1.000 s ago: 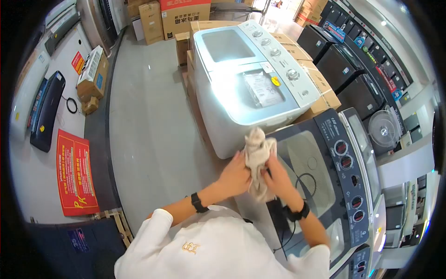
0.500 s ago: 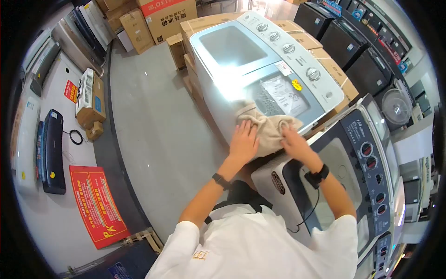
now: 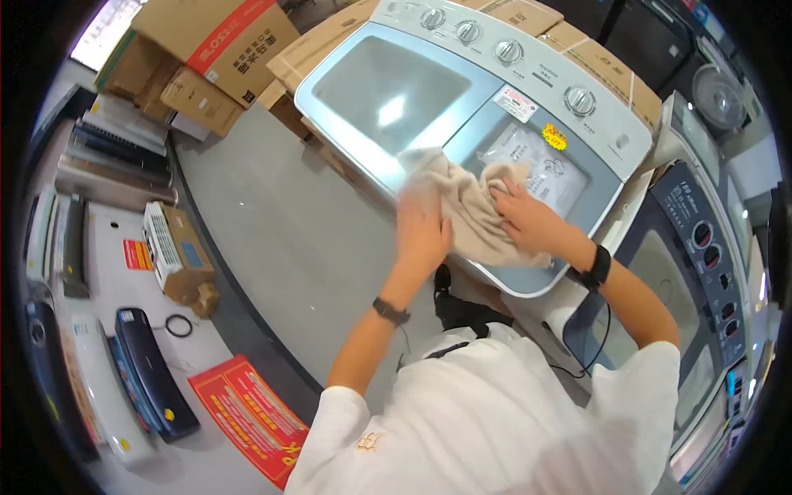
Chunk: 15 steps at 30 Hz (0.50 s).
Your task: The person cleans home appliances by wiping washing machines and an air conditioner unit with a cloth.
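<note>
A beige cloth point(image 3: 474, 210) lies partly bunched over the front edge and right lid of a white and grey twin-tub washing machine point(image 3: 594, 198). My left hand point(image 3: 422, 227), smeared by motion, is at the cloth's left side, and its grip is hard to make out. At the cloth's right side, my right hand point(image 3: 528, 219) has its fingers curled into the fabric. Beneath the lid area beside the cloth shows a bagged paper point(image 3: 536, 165), with a yellow sticker point(image 3: 554, 137) behind it. Knobs point(image 3: 509, 52) line the machine's back panel.
A second, dark-topped washing machine point(image 3: 652, 289) stands at the right, with a black cable point(image 3: 608, 334) by its front. Cardboard boxes point(image 3: 206, 99) are at the back left. Air-conditioner units point(image 3: 153, 371) and a red poster point(image 3: 252, 417) are along the left.
The cloth, first bunched between both hands over the gap by the dark machine, has been spread onto the white machine. Both hands have moved forward with it, and the view has shifted closer to that machine.
</note>
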Each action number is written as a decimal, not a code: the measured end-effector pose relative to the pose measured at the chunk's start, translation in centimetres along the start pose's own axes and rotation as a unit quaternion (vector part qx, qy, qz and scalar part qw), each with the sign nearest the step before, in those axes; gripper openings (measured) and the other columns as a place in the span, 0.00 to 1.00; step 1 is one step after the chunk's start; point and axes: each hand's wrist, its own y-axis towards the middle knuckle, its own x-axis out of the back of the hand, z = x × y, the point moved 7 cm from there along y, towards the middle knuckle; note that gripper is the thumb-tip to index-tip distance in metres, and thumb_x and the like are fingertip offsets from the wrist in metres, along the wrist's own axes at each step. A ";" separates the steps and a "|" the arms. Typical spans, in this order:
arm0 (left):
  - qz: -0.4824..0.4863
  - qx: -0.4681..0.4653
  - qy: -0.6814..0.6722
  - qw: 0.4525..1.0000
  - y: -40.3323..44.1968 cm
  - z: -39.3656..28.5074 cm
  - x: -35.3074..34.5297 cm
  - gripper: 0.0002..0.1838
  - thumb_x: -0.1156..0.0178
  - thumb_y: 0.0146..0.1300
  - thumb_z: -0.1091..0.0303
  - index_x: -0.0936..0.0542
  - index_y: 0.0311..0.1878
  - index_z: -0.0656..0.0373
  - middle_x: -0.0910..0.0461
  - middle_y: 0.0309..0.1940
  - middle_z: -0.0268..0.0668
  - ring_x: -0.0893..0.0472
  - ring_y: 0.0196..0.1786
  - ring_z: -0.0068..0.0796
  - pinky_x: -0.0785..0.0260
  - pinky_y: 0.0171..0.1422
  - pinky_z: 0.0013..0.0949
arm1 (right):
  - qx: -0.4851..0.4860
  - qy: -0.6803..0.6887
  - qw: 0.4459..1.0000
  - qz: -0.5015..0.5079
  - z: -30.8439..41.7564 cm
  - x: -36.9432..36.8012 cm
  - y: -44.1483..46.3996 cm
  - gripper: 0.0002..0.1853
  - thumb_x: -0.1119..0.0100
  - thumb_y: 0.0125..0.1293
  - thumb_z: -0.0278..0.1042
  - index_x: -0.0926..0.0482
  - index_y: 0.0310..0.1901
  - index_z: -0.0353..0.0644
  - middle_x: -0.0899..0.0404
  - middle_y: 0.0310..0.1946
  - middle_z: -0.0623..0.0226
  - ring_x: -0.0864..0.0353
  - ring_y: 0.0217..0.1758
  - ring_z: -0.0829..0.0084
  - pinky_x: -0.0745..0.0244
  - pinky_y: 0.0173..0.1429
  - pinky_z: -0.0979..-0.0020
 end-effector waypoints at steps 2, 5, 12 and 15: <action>0.006 0.004 0.007 1.000 1.1 1.8 0.3 0.39 0.42 0.71 0.58 0.39 0.80 0.63 0.45 0.79 0.68 0.45 0.81 0.69 0.57 0.84 0.64 | -0.013 0.044 0.999 -0.027 0.3 1.6 0.3 0.20 0.42 0.66 0.28 0.27 0.59 0.37 0.22 0.59 0.43 0.25 0.66 0.41 0.37 0.75 0.42; 0.022 -0.009 0.021 1.000 3.2 3.8 0.6 0.39 0.42 0.71 0.58 0.39 0.80 0.65 0.44 0.79 0.67 0.45 0.81 0.69 0.58 0.84 0.65 | -0.071 -0.019 0.997 -0.003 -4.2 1.5 3.1 0.26 0.41 0.66 0.29 0.29 0.66 0.35 0.24 0.63 0.44 0.28 0.70 0.43 0.35 0.74 0.43; -0.020 -0.057 0.126 0.990 17.1 11.7 -0.2 0.37 0.44 0.72 0.56 0.37 0.80 0.63 0.44 0.79 0.64 0.46 0.83 0.66 0.59 0.84 0.67 | -0.126 -0.078 0.984 -0.099 -9.1 1.4 15.9 0.26 0.39 0.62 0.31 0.25 0.62 0.35 0.24 0.66 0.49 0.28 0.71 0.46 0.40 0.79 0.46; -0.009 -0.119 0.193 0.974 17.4 13.1 1.5 0.34 0.44 0.73 0.56 0.34 0.77 0.64 0.41 0.78 0.65 0.45 0.82 0.67 0.55 0.82 0.69 | -0.071 -0.201 0.977 0.001 -3.8 -1.4 17.7 0.23 0.40 0.62 0.31 0.22 0.59 0.37 0.25 0.67 0.52 0.30 0.75 0.47 0.44 0.82 0.44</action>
